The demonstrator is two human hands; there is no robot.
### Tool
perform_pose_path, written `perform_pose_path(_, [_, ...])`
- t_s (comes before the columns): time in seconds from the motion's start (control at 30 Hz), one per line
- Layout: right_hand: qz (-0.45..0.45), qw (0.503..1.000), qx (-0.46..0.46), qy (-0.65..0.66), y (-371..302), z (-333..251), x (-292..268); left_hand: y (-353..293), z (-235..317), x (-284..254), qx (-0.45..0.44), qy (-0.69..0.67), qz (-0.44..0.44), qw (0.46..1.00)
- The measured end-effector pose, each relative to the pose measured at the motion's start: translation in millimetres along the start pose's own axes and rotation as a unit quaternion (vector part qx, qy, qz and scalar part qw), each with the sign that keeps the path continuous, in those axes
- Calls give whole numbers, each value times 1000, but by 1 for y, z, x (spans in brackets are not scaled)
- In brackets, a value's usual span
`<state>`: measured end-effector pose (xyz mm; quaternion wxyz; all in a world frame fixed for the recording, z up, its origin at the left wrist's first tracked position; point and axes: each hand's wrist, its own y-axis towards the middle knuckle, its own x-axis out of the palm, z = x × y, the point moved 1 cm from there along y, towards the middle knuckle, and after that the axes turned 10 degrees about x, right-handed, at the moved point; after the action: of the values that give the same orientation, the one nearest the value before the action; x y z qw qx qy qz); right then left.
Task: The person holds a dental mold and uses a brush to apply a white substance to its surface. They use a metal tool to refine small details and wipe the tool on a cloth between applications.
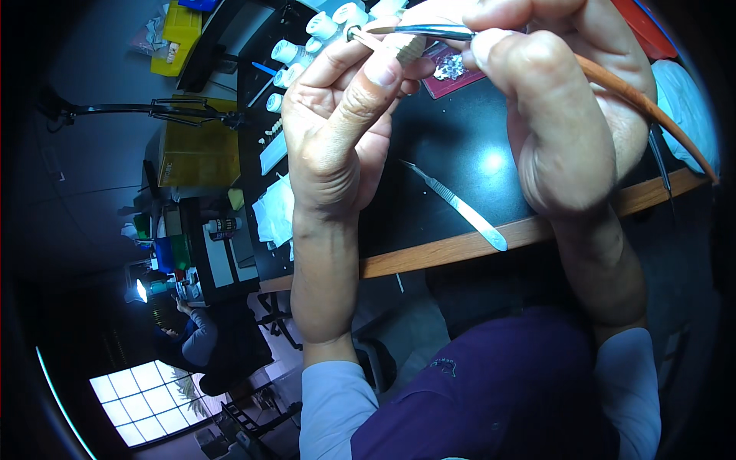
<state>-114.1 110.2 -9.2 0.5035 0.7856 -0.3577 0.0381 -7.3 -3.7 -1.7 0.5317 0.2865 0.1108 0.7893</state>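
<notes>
Between the thumb and fingers of my left hand [341, 130] is a small beige ribbed piece [410, 48] with a thin pale stem; a small dark-edged end shows by the index fingertip. My right hand [563, 115] grips a fine paintbrush [640, 96] with an orange-brown wooden handle and a shiny dark ferrule. Its bristle tip lies just above the piece; I cannot tell whether they touch. Below and between my hands, a metal scalpel [458, 205] rests on the black tabletop [429, 146], its handle end reaching the wooden front edge.
Several white-capped jars [285, 52] line the table's left side, near a blue pen [264, 69] and crumpled white tissue [274, 211]. Behind my hands lies a dark red pad [437, 86] with a shiny mound. Pale cloth [682, 107] sits far right. Another person [201, 337] works at a lamp-lit bench, lower left.
</notes>
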Motion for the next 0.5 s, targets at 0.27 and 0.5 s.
perform_pose_path(0.27, [76, 996, 43, 20, -6, 7, 3, -1, 1, 0, 2, 25, 11, 1000])
perform_pose_path(0.5, [74, 995, 59, 15, -6, 4, 5, -2, 2, 2, 2, 31, 20, 999])
